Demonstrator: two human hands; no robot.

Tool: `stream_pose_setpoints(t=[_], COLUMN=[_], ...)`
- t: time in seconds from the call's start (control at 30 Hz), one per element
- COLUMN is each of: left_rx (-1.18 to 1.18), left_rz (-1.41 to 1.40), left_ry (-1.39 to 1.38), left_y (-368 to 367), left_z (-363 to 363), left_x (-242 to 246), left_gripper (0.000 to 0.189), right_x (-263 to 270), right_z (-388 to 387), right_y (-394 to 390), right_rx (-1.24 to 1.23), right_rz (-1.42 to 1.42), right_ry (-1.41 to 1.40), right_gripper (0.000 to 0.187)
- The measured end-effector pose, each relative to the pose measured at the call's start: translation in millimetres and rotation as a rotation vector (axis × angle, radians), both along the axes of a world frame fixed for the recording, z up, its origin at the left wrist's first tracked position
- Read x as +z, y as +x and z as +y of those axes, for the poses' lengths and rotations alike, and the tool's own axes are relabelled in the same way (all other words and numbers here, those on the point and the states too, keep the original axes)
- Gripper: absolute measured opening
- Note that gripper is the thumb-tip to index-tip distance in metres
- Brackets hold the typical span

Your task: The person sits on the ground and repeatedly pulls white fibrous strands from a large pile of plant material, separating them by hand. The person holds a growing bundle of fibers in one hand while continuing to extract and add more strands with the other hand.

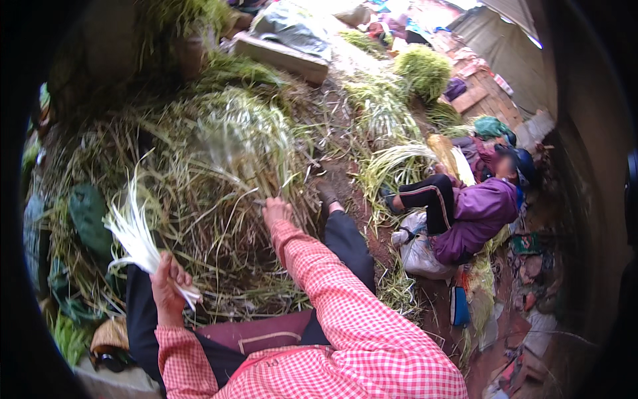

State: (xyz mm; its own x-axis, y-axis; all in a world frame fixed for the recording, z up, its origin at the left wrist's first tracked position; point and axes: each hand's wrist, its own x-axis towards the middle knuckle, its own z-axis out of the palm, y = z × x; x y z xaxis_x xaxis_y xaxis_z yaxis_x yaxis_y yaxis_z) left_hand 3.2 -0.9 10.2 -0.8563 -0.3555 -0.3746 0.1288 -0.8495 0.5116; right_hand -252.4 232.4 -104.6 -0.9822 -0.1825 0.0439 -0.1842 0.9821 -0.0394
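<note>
My left hand is closed around a bunch of long white stalks, which look like blanched chives. Their loose ends fan out up and to the left, while the cut ends stick out below my fist. My right hand reaches forward to the near side of a big heap of green and yellowed stalks. Its fingers are curled at the heap, and a pale stalk lies beside them; whether they grip any is too small to make out. Part of the heap is blurred.
A co-worker in a purple jacket sits at the right with another bunch of stalks. A white sack lies beside that person. Upright green bundles and a wooden beam are farther back. A maroon cushion lies between my legs.
</note>
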Motion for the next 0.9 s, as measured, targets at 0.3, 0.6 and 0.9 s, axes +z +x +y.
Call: stream_pose_setpoints(t=[0.3,0.6,0.9], left_rx=[0.077,0.076,0.03], left_rz=[-0.021,-0.055,-0.078], left_ry=[-0.055,-0.021,-0.132], left_y=[3,4,5], left_z=[-8,-11,1], left_x=[-16,-15,-14], left_gripper=[0.017,0.016,0.021], right_x=[35,103,90], right_z=[-11,-22,-14], right_y=[84,147,194], right_rx=[-0.45,0.119,-0.055], right_rz=[-0.679,-0.235,-0.677], right_ry=[-1.128,-1.325,-1.342], right_gripper=[0.016,0.026,0.03])
